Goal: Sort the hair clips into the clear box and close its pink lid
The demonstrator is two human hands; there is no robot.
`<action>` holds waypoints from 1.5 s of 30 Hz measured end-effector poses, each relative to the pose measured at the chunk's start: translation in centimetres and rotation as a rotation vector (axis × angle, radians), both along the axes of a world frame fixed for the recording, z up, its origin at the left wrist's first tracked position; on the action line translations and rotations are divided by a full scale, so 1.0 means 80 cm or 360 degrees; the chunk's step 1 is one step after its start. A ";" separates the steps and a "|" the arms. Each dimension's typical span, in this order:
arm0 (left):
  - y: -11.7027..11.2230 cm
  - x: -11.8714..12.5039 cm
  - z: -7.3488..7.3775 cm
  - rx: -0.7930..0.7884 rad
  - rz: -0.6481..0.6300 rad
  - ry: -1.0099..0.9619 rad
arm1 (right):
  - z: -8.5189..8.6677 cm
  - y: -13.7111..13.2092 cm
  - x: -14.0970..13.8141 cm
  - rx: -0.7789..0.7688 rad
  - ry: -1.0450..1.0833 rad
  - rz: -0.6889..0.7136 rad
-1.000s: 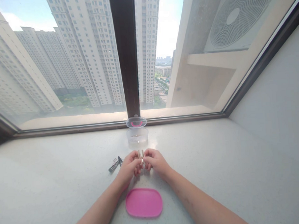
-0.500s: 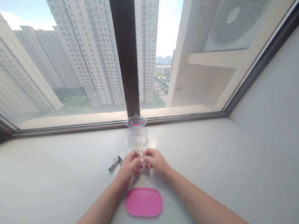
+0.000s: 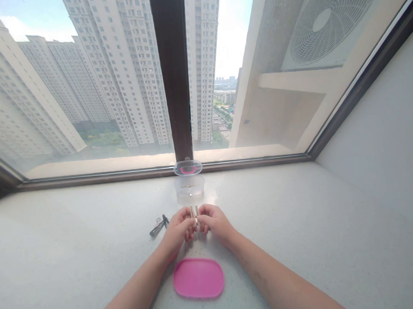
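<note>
My left hand (image 3: 178, 227) and my right hand (image 3: 214, 219) meet above the white surface, fingers closed. Between their fingertips stand two narrow gold-coloured pieces side by side, which look like hair clips: the left clip (image 3: 192, 212) is pinched in my left hand, the right clip (image 3: 197, 211) in my right. Their lower parts are hidden by my fingers and thumbs. Several dark hair clips (image 3: 157, 229) lie just left of my left hand. Nearer to me, below both hands, rests a flat pink oval tray (image 3: 198, 278).
Behind my hands stands a clear plastic box (image 3: 189, 187) with small things inside. Its lid (image 3: 188, 167), with a pink handle, is raised against the window frame (image 3: 182, 128). A white wall (image 3: 375, 116) closes off the right side of the sill (image 3: 301, 223).
</note>
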State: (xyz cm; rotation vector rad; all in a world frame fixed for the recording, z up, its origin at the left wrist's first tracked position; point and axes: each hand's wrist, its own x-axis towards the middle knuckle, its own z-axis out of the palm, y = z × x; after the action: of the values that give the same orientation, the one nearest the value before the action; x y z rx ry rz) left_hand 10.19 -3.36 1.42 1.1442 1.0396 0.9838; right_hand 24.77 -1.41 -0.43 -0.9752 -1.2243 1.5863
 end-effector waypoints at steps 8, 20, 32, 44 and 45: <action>0.002 -0.001 -0.003 0.0015 0.0000 -0.0009 | 0.003 -0.001 -0.001 -0.0004 -0.0004 -0.0008; 0.002 -0.002 -0.004 0.0016 0.0001 -0.0019 | 0.003 -0.002 -0.001 -0.0008 -0.0022 -0.0009; 0.002 -0.002 -0.005 0.0015 0.0005 -0.0023 | 0.004 -0.001 -0.001 -0.0007 -0.0010 -0.0004; 0.002 -0.002 -0.005 0.0019 0.0007 -0.0021 | 0.005 -0.002 -0.001 -0.0012 -0.0010 -0.0013; 0.002 -0.002 -0.005 0.0018 0.0008 -0.0019 | 0.005 -0.002 -0.001 -0.0013 -0.0011 -0.0014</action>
State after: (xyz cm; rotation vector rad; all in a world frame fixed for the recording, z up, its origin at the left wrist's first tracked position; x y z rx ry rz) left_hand 10.00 -3.20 0.99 1.1446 1.0289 1.0003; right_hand 24.65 -1.55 -0.03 -0.9906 -1.2172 1.5837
